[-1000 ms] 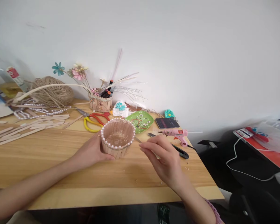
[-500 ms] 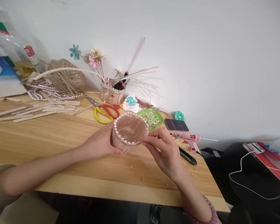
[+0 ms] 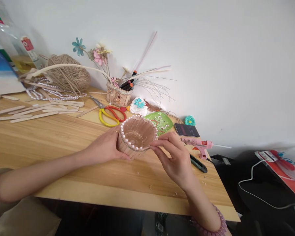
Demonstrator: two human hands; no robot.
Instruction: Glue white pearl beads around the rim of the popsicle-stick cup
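Note:
My left hand point(image 3: 105, 146) is wrapped round the left side of a cup point(image 3: 132, 151) faced with wooden craft sticks, its mouth tilted toward me. White pearl beads point(image 3: 129, 143) line most of the rim. My right hand point(image 3: 173, 157) pinches at the cup's near right rim, thumb and forefinger together. Whatever lies between those fingertips is too small to make out. Just behind the cup is a green dish point(image 3: 169, 123) with small white beads in it. Scissors point(image 3: 110, 116) with red and yellow handles lie open behind my left hand.
On the right are a pink glue gun point(image 3: 203, 147), a dark-handled cutter point(image 3: 198, 164) and a phone point(image 3: 186, 130). Craft sticks point(image 3: 39, 114), pearl strings point(image 3: 56, 94) and a twine ball point(image 3: 68, 73) spread over the left. A stick pot point(image 3: 119, 96) holds flowers and markers near the wall.
The view has shifted slightly. My left hand keeps its hold on the cup, and my right fingertips stay at the same part of the rim.

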